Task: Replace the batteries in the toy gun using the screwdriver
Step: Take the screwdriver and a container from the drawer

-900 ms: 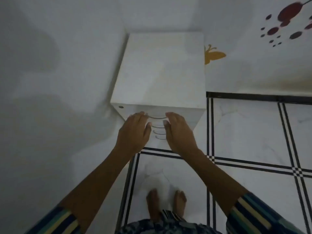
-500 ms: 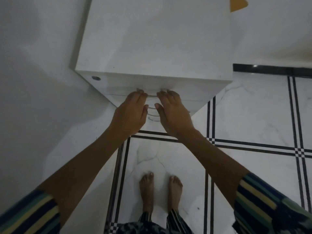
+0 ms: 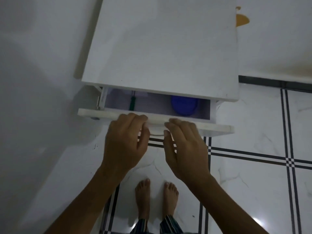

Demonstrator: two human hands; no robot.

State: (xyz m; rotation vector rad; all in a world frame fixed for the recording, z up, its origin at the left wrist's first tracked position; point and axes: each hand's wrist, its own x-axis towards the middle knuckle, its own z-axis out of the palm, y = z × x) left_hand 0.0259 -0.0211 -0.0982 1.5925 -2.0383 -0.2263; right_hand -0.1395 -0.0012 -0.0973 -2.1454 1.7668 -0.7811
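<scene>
The top drawer [image 3: 219, 128] of a white cabinet [image 3: 162, 48] stands partly pulled out. Inside it, at the left, lies a green-handled screwdriver [image 3: 132, 103] pointing toward the back. My left hand [image 3: 126, 142] and my right hand [image 3: 184, 147] sit side by side on the middle of the drawer front, fingers hooked over its top edge and around the metal pull [image 3: 157, 135]. No toy gun and no batteries are in sight; the cabinet top hides the back of the drawer.
A round blue lid or tub [image 3: 184, 104] lies at the right inside the drawer. The cabinet stands in a corner, with a white wall [image 3: 42, 81] on its left. Below are a white tiled floor with black lines [image 3: 253, 157] and my bare feet [image 3: 157, 196].
The drawer was shut before and has slid out toward me with both hands on its front. The view has come closer and tilted down over the cabinet.
</scene>
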